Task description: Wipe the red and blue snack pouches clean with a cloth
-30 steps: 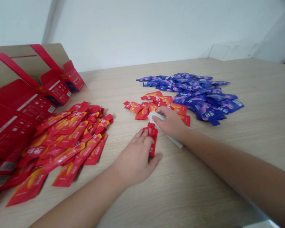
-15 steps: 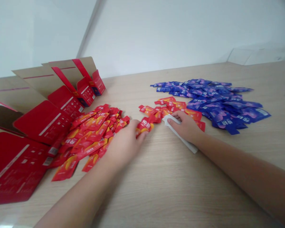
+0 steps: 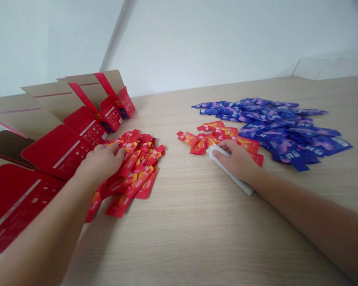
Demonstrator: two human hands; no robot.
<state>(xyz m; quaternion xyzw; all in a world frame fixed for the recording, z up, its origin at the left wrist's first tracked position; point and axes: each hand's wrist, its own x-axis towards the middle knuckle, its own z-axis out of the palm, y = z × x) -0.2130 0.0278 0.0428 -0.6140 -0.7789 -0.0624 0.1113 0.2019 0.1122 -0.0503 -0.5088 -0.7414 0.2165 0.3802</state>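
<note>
My left hand [image 3: 101, 163] rests on the left side of the pile of red-and-orange sachets [image 3: 131, 174]. Thumb and fingers are apart, and some fingertips are hidden against the sachets. A long white folded strip [image 3: 231, 172], which looks like paper or thin plastic, is pinched in my right hand [image 3: 234, 157]. Under and behind that hand lies a smaller group of red sachets [image 3: 203, 139]. Blue-and-purple sachets [image 3: 274, 127] are heaped just beyond it to the right.
Red cartons [image 3: 56, 149] with raised flaps stand in a row along the left, close to the red pile. A clear plastic container [image 3: 325, 68] is at the back right. The wooden table [image 3: 185, 234] meets a white wall [image 3: 214, 43].
My left hand has moved left from near the smaller group, where it had a red sachet, onto the pile. Sachets at the pile's near left edge have shifted right. My right hand keeps the white strip.
</note>
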